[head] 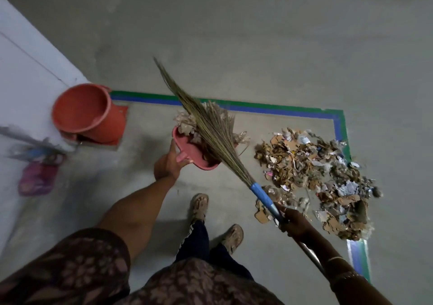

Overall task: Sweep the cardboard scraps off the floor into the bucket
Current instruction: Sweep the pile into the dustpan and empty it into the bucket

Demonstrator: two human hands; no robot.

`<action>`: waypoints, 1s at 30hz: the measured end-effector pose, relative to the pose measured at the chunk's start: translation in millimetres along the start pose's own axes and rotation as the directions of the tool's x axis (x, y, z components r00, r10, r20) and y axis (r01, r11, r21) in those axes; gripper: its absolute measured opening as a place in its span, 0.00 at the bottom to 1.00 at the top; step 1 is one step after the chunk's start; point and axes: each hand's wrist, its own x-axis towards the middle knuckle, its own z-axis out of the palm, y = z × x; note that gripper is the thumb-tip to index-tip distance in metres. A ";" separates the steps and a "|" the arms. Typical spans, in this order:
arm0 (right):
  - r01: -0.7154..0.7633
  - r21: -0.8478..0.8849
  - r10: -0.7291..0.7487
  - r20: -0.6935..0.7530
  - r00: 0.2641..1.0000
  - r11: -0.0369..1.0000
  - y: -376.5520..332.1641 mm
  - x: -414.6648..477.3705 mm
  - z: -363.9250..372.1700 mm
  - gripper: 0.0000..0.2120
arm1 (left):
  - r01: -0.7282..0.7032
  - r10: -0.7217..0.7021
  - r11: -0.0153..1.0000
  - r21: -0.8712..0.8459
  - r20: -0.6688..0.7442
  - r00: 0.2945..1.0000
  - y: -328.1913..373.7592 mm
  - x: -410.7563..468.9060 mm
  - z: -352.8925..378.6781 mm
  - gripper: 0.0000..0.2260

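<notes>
Head view looks down on two sandalled feet (199, 207), nearer than the bucket (112, 126) and to its right. Well right of the bucket, the right hand (289, 220) has its fingers wrapped round the broom (210, 128) just below the blue grip. Closer to the bucket, the left hand (167, 166) clasps the handle of the dustpan (187, 151), thumb on top. The dustpan seems held clear of the floor (234, 46), right of the bucket and apart from it. It is heaped with scraps (185, 121), and the broom's bristles lie across the heap. Further right of the bucket the main pile (316, 164) lies on the floor, inside a corner of green and blue tape (257, 108). The bucket stands against the wall (23, 58), and nothing shows inside it. Nearer than the bucket, at its left, lies a blurred pink thing (38, 175) that I cannot identify.

The step in hand looks like carrying this load to the bucket. To do it well:

- Keep the dustpan level, with the bristles resting lightly on the heap.
- Bring the dustpan's lip over the rim before tipping, then tip slowly. The light scraps overhanging the front edge are likely to drop early.

The pile probably needs several more loads.

Counted: one bucket, one dustpan, one broom, one floor pile, one load in the dustpan, two hands, two feet. The single scraps are too many to count.
</notes>
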 end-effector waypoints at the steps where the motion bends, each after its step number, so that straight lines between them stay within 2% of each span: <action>1: 0.013 -0.017 -0.013 0.021 1.000 1.000 -11.9 1.7 -1.3 0.30 | 0.024 -0.024 1.000 -0.018 -0.008 1.000 -10.1 -4.3 -10.2 0.44; 3: 0.054 -0.039 -0.052 0.038 0.998 0.998 -36.6 2.9 -3.3 0.33 | 0.068 -0.070 0.995 -0.072 -0.031 0.997 -35.3 -11.5 -25.2 0.44; 7: 0.145 -0.116 -0.136 0.078 0.988 0.983 -79.0 7.3 0.9 0.36 | 0.142 -0.145 0.989 -0.047 -0.081 0.986 -88.8 -24.1 -48.7 0.45; 15: 0.181 -0.205 -0.146 0.173 0.974 0.962 -182.4 3.1 25.5 0.38 | 0.207 -0.207 0.978 -0.017 -0.147 0.967 -180.5 -44.7 -109.9 0.46; 21: 0.190 -0.226 -0.151 0.177 0.973 0.956 -260.8 4.1 71.8 0.36 | 0.238 -0.252 0.965 -0.114 -0.138 0.958 -260.4 -40.8 -151.9 0.46; 30: 0.210 -0.183 -0.174 0.193 0.966 0.961 -385.8 28.5 159.2 0.37 | 0.281 -0.324 0.935 -0.218 -0.201 0.924 -377.6 -13.3 -217.7 0.45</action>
